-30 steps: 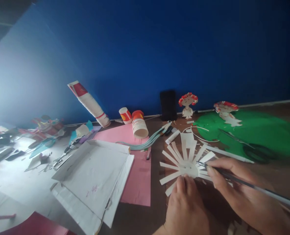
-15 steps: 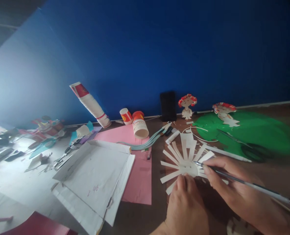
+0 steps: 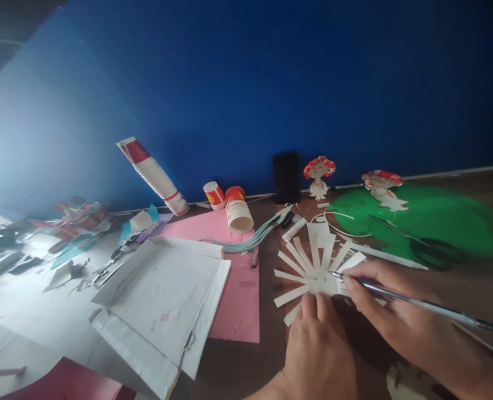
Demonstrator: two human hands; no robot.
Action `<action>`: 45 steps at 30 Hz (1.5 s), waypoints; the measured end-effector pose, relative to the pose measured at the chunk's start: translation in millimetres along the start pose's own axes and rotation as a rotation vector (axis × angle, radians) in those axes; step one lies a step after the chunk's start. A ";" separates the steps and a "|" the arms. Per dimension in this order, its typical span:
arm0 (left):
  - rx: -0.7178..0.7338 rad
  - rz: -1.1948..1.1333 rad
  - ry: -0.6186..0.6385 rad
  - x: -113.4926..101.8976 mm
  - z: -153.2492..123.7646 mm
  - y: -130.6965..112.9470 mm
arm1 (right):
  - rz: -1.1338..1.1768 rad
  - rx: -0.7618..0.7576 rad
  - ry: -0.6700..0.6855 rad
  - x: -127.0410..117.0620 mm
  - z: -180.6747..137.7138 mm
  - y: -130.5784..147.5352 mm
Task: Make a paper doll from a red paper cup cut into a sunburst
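A white paper cup cut open into a flat sunburst of strips [image 3: 313, 266] lies on the brown table. My left hand [image 3: 318, 347] rests on its near edge, fingertips pressed together on the round middle, pinning it down. My right hand [image 3: 390, 311] grips a long thin pen [image 3: 417, 303], its tip touching the sunburst's centre from the right. Both hands are close together at the lower right of the view.
A green sheet [image 3: 429, 222] with scissors [image 3: 429, 247] lies behind my right hand. Two paper-cup dolls [image 3: 319, 176] and a black phone [image 3: 286, 178] stand by the blue wall. Paper cups [image 3: 238, 214], a glue stick [image 3: 294, 229], pink paper [image 3: 238, 294] and a white envelope [image 3: 163, 300] lie to the left.
My hands and the sunburst stay almost as they were. The pen has tilted slightly lower, and the view shifted a little.
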State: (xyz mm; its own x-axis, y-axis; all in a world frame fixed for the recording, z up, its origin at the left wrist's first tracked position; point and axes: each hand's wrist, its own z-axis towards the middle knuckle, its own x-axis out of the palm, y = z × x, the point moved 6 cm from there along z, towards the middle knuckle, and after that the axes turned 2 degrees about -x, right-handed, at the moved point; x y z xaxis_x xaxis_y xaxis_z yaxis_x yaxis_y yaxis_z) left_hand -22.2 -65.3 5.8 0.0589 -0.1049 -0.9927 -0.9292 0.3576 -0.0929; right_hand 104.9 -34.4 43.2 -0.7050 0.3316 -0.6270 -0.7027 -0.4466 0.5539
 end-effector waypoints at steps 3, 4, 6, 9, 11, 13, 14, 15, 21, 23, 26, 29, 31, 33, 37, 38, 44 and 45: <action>0.023 -0.015 0.027 -0.5 0.2 0.2 | -0.006 0.011 0.015 2.3 -0.8 -3.3; 0.013 -0.017 0.034 -0.7 0.6 0.7 | -0.006 0.013 0.017 2.9 -1.0 -4.3; -0.020 -0.020 0.033 -1.2 1.4 1.8 | -0.001 0.016 0.014 3.7 -1.3 -5.8; -0.059 -0.035 -0.003 -1.6 1.9 2.7 | 0.003 0.024 0.022 4.8 -1.2 -7.3; -0.034 -0.032 -0.040 -1.6 1.8 0.8 | 0.003 0.022 0.029 5.3 -1.0 -7.4; -0.010 -0.007 -0.073 -1.0 1.5 -0.7 | 0.005 0.026 0.032 5.8 -1.1 -7.5; -0.009 0.005 -0.086 -0.5 1.5 -0.9 | 0.006 0.033 0.038 6.5 -1.3 -7.7; -0.014 0.014 -0.095 0.2 1.6 -0.7 | 0.007 0.043 0.045 7.5 -1.7 -8.1; 0.017 0.018 -0.132 6.0 2.6 -3.6 | 0.020 0.055 0.106 16.3 -3.7 -8.0; 0.024 0.022 -0.130 7.8 2.7 -4.3 | 0.018 0.065 0.121 18.3 -4.1 -8.7; 0.023 0.037 -0.112 9.6 2.7 -4.5 | 0.000 0.076 0.129 18.8 -4.7 -8.7; 0.041 0.047 -0.103 9.2 2.6 -5.8 | -0.027 0.073 0.147 19.5 -6.1 -7.8; 0.032 0.034 -0.109 8.3 2.5 -5.7 | -0.037 0.062 0.158 20.5 -7.8 -7.7; 0.019 0.004 -0.125 7.7 2.1 -5.9 | -0.043 0.051 0.168 21.7 -9.4 -8.1; -0.026 -0.041 -0.171 8.9 1.0 -5.6 | -0.062 0.012 0.171 21.9 -8.4 -3.6; -0.031 -0.042 -0.174 9.8 0.9 -5.7 | -0.069 -0.013 0.156 20.8 -7.2 -0.6; -0.001 -0.026 -0.095 16.0 3.0 -7.7 | -0.089 -0.080 0.134 18.9 -4.3 7.7; -0.011 -0.017 -0.085 16.7 3.4 -7.1 | -0.085 -0.072 0.140 19.3 -4.8 6.4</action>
State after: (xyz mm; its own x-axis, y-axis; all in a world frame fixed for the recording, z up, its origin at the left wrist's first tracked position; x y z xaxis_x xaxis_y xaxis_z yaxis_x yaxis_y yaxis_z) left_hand -13.4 -66.4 -10.4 0.1049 -0.0313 -0.9940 -0.9318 0.3463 -0.1093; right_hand 87.2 -34.8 32.0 -0.6193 0.2541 -0.7429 -0.7471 -0.4818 0.4580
